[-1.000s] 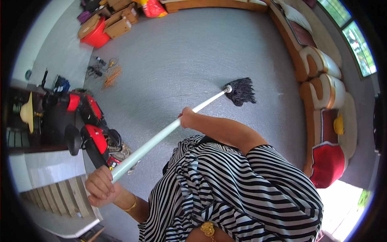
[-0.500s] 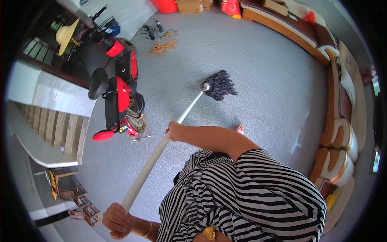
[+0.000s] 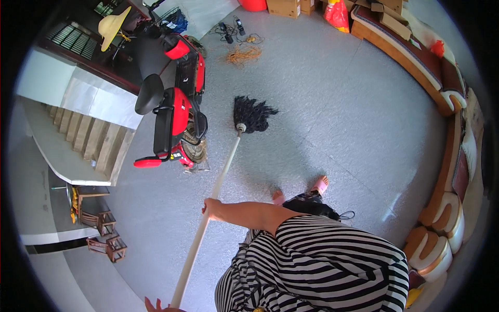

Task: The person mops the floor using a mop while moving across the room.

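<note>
A mop with a long white handle slants across the floor, its dark, stringy head resting on the grey surface ahead. My right hand is closed round the middle of that handle, the arm stretched across my body. At the lower edge, my left hand is loosely on the upper end of the handle, with some fingers lifted away. Most of that hand is cut off by the frame. My feet in pink sandals stand to the right of the handle.
A red and black electric scooter is parked left of the mop head. Cables and orange strands lie farther off. A long sofa curves along the right. Stairs and small wooden stools are at left.
The mop head has moved left and slightly nearer. Both hands have shifted with the handle; my left has dropped mostly out of frame, its fingers loosened. The view has turned, bringing both feet into sight.
</note>
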Demonstrator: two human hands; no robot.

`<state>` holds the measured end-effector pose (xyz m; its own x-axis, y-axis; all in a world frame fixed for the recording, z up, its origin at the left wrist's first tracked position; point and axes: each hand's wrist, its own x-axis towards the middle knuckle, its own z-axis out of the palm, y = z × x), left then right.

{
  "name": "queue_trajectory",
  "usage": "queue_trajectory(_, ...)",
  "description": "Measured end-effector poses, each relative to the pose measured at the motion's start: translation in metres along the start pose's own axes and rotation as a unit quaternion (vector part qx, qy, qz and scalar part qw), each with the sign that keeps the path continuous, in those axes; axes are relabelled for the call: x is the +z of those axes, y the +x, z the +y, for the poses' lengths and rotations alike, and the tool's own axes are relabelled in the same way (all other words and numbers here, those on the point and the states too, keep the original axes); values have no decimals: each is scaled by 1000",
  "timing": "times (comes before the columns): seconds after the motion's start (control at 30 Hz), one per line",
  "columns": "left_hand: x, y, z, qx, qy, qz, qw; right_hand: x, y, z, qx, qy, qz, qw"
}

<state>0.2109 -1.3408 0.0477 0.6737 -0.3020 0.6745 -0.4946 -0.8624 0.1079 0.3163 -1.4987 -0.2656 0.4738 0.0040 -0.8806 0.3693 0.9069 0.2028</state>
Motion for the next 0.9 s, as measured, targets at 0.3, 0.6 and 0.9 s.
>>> queue_trajectory(0.3, 48, 17, -49, -131, -3, -128, 983, -12, -21, -45, -78, -120, -46, 989)
queue_trajectory(0.6, 123, 24, 23, -88, -161, -235, 955, -39, -32, -171, -197, -97, -13, 975)
queue_trajectory(0.9, 181, 48, 148, 127, -340, -297, 883, -93, -75, -296, -294, 107, 3, 950)
